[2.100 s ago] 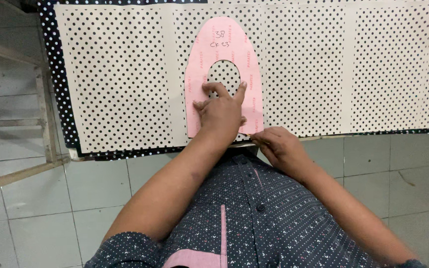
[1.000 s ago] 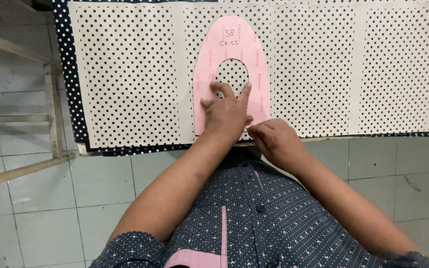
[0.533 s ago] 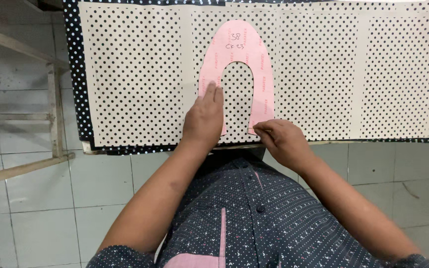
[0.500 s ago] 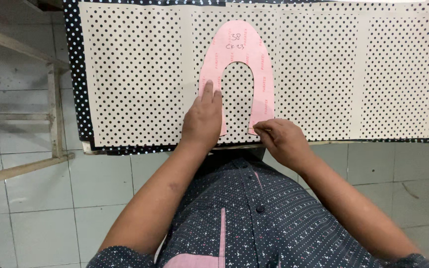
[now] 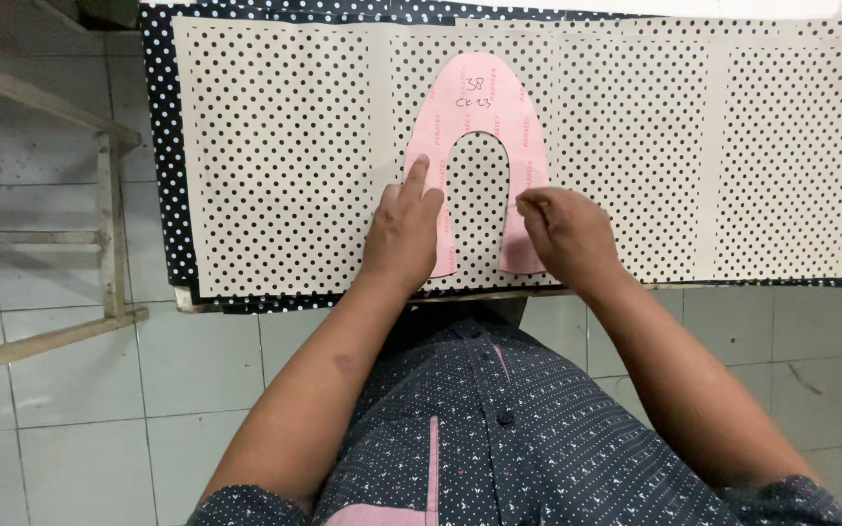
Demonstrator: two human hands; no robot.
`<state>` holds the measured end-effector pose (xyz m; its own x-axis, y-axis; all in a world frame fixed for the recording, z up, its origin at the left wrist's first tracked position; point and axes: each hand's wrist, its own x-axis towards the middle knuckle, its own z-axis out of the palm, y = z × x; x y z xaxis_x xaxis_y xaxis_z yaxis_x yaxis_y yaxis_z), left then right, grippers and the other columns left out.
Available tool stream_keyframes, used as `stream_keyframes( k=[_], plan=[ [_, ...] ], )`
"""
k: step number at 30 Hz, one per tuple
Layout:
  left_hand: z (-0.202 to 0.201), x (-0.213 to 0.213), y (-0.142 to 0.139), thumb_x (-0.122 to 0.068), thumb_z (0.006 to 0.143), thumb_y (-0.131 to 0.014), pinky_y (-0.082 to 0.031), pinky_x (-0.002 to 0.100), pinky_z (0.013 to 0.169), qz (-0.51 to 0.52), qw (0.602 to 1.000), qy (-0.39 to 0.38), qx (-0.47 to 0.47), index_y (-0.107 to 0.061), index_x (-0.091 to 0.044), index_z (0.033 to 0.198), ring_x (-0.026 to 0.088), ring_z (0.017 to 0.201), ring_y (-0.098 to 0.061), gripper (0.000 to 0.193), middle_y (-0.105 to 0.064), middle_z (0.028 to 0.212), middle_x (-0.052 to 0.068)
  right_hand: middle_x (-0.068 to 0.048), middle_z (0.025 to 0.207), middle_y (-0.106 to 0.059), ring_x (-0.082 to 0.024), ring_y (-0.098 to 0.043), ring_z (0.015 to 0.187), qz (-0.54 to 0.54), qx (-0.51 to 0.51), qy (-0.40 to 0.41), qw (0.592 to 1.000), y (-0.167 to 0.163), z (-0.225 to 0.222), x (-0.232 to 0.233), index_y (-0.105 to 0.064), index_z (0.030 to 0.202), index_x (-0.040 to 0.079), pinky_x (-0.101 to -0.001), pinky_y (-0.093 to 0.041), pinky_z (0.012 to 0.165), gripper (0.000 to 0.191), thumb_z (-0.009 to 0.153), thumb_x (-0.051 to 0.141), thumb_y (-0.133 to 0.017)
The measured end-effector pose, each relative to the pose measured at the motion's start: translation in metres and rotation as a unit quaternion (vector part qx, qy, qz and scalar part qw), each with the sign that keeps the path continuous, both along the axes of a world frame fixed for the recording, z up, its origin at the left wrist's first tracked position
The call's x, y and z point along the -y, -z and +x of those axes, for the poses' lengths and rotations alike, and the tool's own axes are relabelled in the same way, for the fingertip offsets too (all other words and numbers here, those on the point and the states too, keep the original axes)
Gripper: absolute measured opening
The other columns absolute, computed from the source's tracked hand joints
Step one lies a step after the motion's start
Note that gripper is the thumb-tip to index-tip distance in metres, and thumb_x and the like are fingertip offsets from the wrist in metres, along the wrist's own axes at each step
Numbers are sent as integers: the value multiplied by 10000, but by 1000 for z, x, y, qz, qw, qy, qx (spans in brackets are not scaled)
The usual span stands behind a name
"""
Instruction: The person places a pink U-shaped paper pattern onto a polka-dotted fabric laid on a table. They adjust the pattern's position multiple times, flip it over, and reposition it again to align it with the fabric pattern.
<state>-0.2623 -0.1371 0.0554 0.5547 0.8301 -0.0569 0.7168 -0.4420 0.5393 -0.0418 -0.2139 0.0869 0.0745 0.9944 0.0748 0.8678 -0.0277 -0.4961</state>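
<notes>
A pink U-shaped card template (image 5: 484, 97) lies flat on cream sheets with black dots (image 5: 275, 156), its arch pointing away from me. My left hand (image 5: 401, 229) rests palm down on the template's left leg, index finger stretched along it, pressing it onto the sheet. My right hand (image 5: 562, 229) sits over the right leg, fingertips pinched together at the leg's inner edge. I see nothing between those fingertips.
The dotted sheets lie side by side on a black dotted cloth (image 5: 163, 146) that covers the table up to its front edge (image 5: 246, 300). A wooden frame (image 5: 104, 224) stands at the left over a tiled floor (image 5: 70, 409). My dark patterned shirt fills the bottom.
My left hand slid from the template's middle onto its left leg. My right hand rose from the table's front edge to the right leg's inner edge.
</notes>
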Motion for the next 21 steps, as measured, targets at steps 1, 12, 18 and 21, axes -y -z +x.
stream_keyframes(
  k=[1, 12, 18, 21],
  plan=[
    [-1, -1, -2, 43, 848, -536, -488, 443, 990, 1, 1000, 1, 7, -638, -40, 1010, 370, 1099, -563, 208, -415, 1581, 204, -150, 965, -748, -331, -713, 854, 28, 0, 6, 1000, 2, 3, -11, -749, 1053, 43, -425, -563, 762, 183, 1013, 206, -677],
    [-1, -15, -10, 71, 811, -526, -471, 449, 1007, -70, 997, 28, 6, -599, -47, 1053, 376, 1095, -548, 279, -333, 1620, 170, -130, 925, -749, -284, -723, 800, 46, -17, 66, 997, 9, 3, -30, -743, 1068, 35, -378, -568, 719, 198, 1039, 216, -669],
    [-1, -15, -10, 37, 841, -525, -470, 466, 999, -52, 998, 35, 19, -600, -39, 1047, 399, 1116, -544, 233, -357, 1597, 198, -111, 924, -770, -252, -746, 797, 31, -51, 97, 993, 12, 7, -50, -733, 1060, 34, -351, -572, 715, 187, 1042, 204, -657],
    [-2, -16, -8, 33, 857, -519, -479, 464, 995, -62, 997, 34, 14, -599, -36, 1029, 392, 1108, -556, 201, -358, 1612, 196, -111, 917, -771, -260, -744, 795, 45, -29, 90, 994, 11, 6, -52, -725, 1059, 30, -357, -571, 714, 177, 1048, 195, -661]
  ],
)
